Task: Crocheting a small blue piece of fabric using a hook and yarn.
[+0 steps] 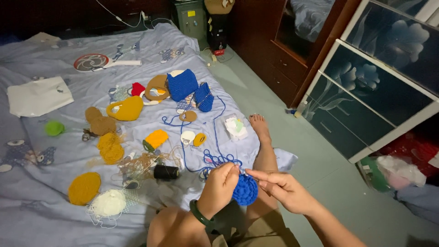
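A round blue crocheted piece (245, 190) is held low in the middle of the view, above the person's lap and just off the edge of the bed. The left hand (221, 185) is closed around its upper left rim, with the fingers curled over the top. The right hand (282, 186) is pinched at the upper right rim, where something thin and pale, probably a hook or needle, is gripped; it is too small for its kind to be told. A blue yarn strand (218, 137) is led from the piece up across the blue-grey sheet (55, 210) to two more blue knitted pieces (190, 89).

For the stitch in hand to be made well, the rim is best kept pinched close to the working point, so that the loop is held open and the disc is not twisted. The yarn should be kept lightly taut but free to feed; a tangle could be caused where it loops on the sheet just above the hands. The black thread spool (166, 172) and the loose tan threads (141, 162) lie near that loop and are best kept apart from it. Yellow crocheted pieces (111, 147), a white yarn ball (109, 202) and a white cloth (39, 95) are spread further off and are not touched.
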